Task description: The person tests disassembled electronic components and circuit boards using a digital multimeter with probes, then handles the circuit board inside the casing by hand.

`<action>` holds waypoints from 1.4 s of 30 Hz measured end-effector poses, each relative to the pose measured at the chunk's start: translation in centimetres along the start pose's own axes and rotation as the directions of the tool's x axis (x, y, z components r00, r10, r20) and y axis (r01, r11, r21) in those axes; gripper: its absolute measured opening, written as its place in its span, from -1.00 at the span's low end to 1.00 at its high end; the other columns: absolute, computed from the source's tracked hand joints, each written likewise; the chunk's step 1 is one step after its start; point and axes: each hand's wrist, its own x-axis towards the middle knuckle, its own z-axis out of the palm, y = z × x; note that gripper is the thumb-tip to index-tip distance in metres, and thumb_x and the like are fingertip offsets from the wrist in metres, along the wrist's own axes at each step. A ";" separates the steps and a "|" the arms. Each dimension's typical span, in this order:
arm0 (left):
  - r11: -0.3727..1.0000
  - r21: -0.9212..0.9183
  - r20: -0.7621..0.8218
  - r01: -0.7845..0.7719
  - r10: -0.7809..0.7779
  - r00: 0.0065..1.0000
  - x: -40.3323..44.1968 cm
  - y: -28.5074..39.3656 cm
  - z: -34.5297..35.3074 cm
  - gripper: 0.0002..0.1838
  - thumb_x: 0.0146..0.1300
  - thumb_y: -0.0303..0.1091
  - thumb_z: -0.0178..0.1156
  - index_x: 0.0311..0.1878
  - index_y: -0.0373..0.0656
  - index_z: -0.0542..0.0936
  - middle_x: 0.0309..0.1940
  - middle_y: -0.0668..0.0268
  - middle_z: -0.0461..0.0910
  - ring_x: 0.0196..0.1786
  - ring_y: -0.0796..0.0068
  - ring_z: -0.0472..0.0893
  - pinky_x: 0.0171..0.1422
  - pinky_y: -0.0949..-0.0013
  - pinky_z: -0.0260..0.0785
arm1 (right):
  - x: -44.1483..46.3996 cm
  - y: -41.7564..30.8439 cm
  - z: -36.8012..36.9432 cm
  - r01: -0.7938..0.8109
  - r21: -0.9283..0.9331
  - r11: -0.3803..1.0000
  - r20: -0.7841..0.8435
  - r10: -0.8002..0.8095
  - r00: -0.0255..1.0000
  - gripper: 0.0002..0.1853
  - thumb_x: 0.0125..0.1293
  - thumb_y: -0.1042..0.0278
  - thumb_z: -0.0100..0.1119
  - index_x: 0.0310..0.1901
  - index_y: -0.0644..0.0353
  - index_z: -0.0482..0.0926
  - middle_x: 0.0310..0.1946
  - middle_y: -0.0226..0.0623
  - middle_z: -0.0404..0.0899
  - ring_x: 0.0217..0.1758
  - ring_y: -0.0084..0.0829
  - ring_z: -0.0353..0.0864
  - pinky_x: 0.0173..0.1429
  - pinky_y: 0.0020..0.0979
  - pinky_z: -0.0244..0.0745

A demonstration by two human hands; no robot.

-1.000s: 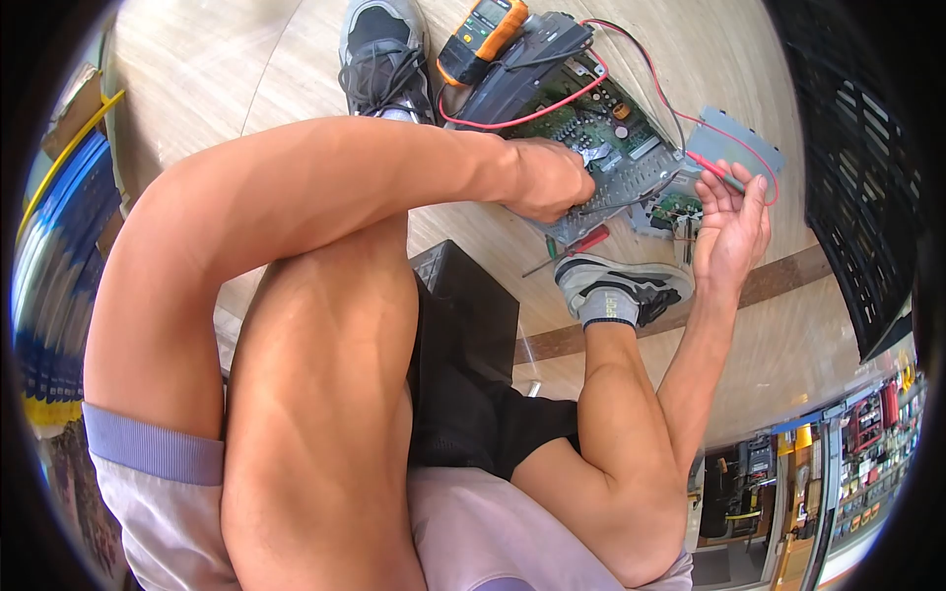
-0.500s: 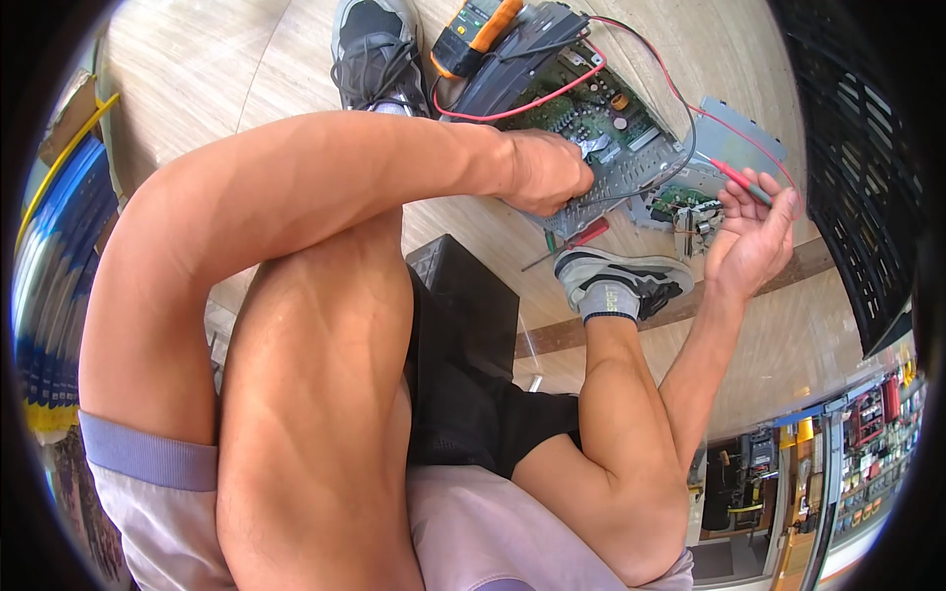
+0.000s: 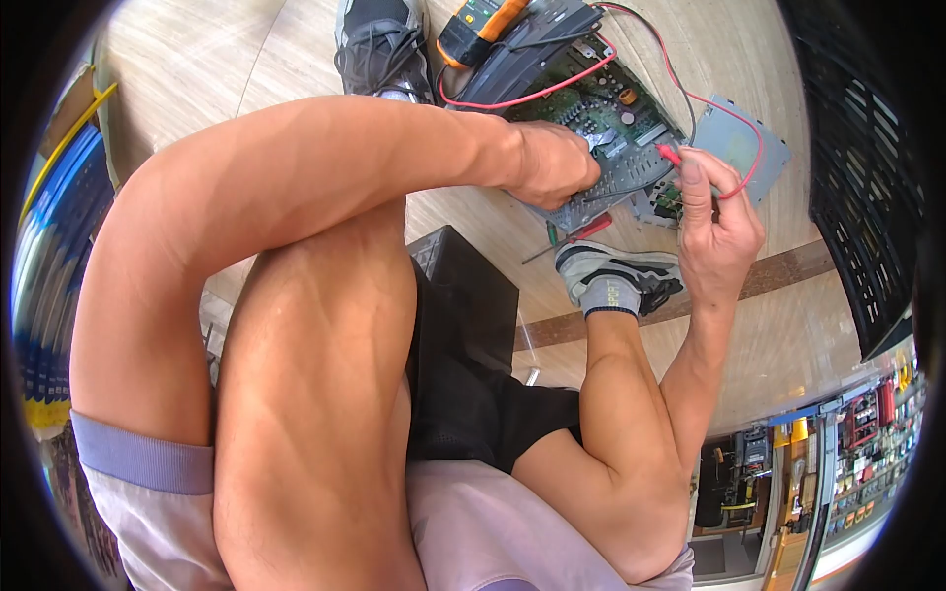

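My left hand [image 3: 554, 165] is closed at the near left edge of a green circuit board [image 3: 641, 106] in a metal chassis. A black test lead [image 3: 645, 185] curves across the chassis into its fingers; the lead's end is hidden. Between thumb and fingers, my right hand [image 3: 717, 212] grips a red test probe [image 3: 670, 155] above the board's right side. The probe's red lead [image 3: 757, 163] loops beside that hand. An orange and black multimeter [image 3: 476, 32] leans by a dark casing [image 3: 537, 54] at the board's far left.
A red-handled screwdriver [image 3: 591, 228] lies near my right shoe [image 3: 616, 271]. Right of the board is a grey metal plate [image 3: 774, 163]. A black slatted crate [image 3: 867, 177] stands at far right. Between my legs is a black box [image 3: 468, 295]. Stocked shelves [image 3: 872, 443] fill the lower right.
My right hand has moved left with the red probe, from beside the grey plate to over the board's right side. My left hand stays at the board's edge.
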 end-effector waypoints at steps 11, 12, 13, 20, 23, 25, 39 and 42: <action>1.000 0.022 0.026 0.009 -0.010 1.000 0.1 0.1 -0.2 -0.74 0.22 -0.28 0.26 -0.12 -0.24 0.70 -0.19 -0.06 0.74 -0.09 -0.09 0.74 0.05 0.04 0.61 | -0.1 1.2 0.5 0.078 -0.092 0.993 -0.008 -0.079 0.997 -0.86 0.43 0.40 0.33 -0.06 0.23 0.72 -0.11 -0.21 0.76 -0.07 -0.24 0.75 0.05 -0.33 0.61; 1.000 0.024 0.028 0.011 -0.012 1.000 0.1 0.2 -0.2 -0.74 0.22 -0.28 0.26 -0.12 -0.24 0.70 -0.20 -0.06 0.74 -0.09 -0.08 0.75 0.05 0.04 0.61 | -0.2 1.2 0.5 0.069 -0.092 0.993 -0.017 -0.071 0.997 -0.86 0.42 0.40 0.33 -0.06 0.22 0.72 -0.11 -0.21 0.76 -0.07 -0.24 0.75 0.05 -0.33 0.61; 1.000 0.027 0.030 0.014 -0.015 0.999 0.1 0.1 -0.1 -0.74 0.22 -0.28 0.27 -0.12 -0.24 0.70 -0.20 -0.06 0.74 -0.09 -0.08 0.75 0.05 0.04 0.61 | -0.2 1.2 0.6 0.064 -0.093 0.994 -0.019 -0.066 0.998 -0.86 0.42 0.40 0.33 -0.06 0.22 0.73 -0.11 -0.21 0.76 -0.07 -0.24 0.76 0.05 -0.33 0.61; 0.998 0.062 0.033 -0.005 0.003 0.999 0.4 0.0 0.2 -0.75 0.22 -0.26 0.29 -0.14 -0.22 0.67 -0.23 -0.02 0.74 -0.11 -0.05 0.75 0.03 0.07 0.62 | 0.2 0.9 0.8 0.075 -0.135 0.988 -0.009 -0.077 0.997 -0.86 0.41 0.40 0.34 -0.06 0.21 0.73 -0.13 -0.22 0.76 -0.09 -0.23 0.75 0.03 -0.33 0.62; 0.990 0.132 0.018 -0.055 0.053 0.998 0.7 -0.5 1.1 -0.75 0.22 -0.26 0.29 -0.14 -0.23 0.67 -0.23 -0.02 0.74 -0.11 -0.03 0.76 0.02 0.09 0.63 | 0.1 1.1 0.8 0.102 -0.155 0.983 -0.006 -0.105 0.994 -0.86 0.40 0.41 0.34 -0.06 0.20 0.72 -0.13 -0.22 0.76 -0.09 -0.22 0.75 0.03 -0.32 0.62; 0.952 0.273 0.028 -0.135 0.133 0.991 1.1 -0.7 1.5 -0.75 0.21 -0.26 0.30 -0.15 -0.24 0.67 -0.24 -0.01 0.74 -0.11 -0.01 0.76 0.01 0.10 0.63 | 0.1 1.1 0.8 0.114 -0.159 0.981 -0.004 -0.116 0.993 -0.86 0.40 0.41 0.34 -0.06 0.20 0.72 -0.13 -0.22 0.76 -0.08 -0.22 0.74 0.03 -0.31 0.61; 0.993 0.103 0.009 -0.049 0.048 0.999 0.4 -0.1 0.6 -0.76 0.20 -0.27 0.32 -0.16 -0.22 0.67 -0.25 0.01 0.75 -0.13 0.00 0.77 -0.03 0.08 0.64 | 0.1 1.2 0.9 0.163 -0.185 0.969 0.020 -0.162 0.987 -0.85 0.49 0.40 0.27 -0.01 0.24 0.71 -0.10 -0.21 0.76 -0.05 -0.31 0.76 0.04 -0.35 0.63; 0.992 0.117 0.041 -0.037 0.032 0.999 0.3 0.1 0.3 -0.77 0.20 -0.27 0.32 -0.18 -0.21 0.68 -0.26 0.02 0.75 -0.15 0.00 0.77 -0.05 0.08 0.64 | 0.0 1.1 0.9 0.152 -0.187 0.971 0.029 -0.149 0.988 -0.84 0.48 0.40 0.27 -0.01 0.23 0.71 -0.08 -0.22 0.75 -0.03 -0.31 0.75 0.05 -0.34 0.63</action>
